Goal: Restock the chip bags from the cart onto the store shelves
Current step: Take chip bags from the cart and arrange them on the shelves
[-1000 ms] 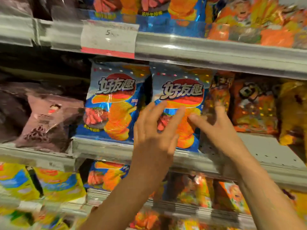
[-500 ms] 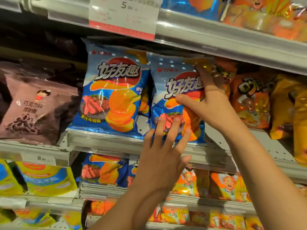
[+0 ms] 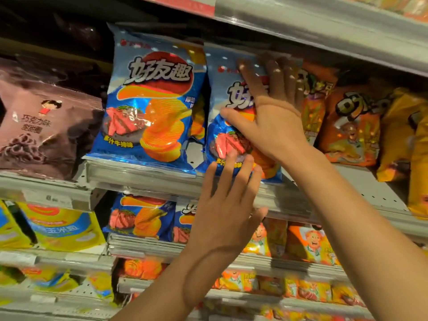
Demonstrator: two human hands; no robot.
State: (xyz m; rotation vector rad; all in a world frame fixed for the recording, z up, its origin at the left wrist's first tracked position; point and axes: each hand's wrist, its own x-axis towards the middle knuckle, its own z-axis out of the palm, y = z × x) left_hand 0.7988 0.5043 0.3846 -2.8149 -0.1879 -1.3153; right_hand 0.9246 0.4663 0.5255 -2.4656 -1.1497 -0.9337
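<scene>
While spread flat, both hands (image 3: 273, 117) press the blue chip bag (image 3: 222, 126).

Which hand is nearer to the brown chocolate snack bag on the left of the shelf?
The left hand. It touches the bottom of the right blue chip bag, closer to the brown chocolate snack bag. The right hand presses higher on that blue bag, farther right.

left hand (image 3: 225, 209), right hand (image 3: 275, 121) bare; forearms seemingly sleeveless.
</scene>
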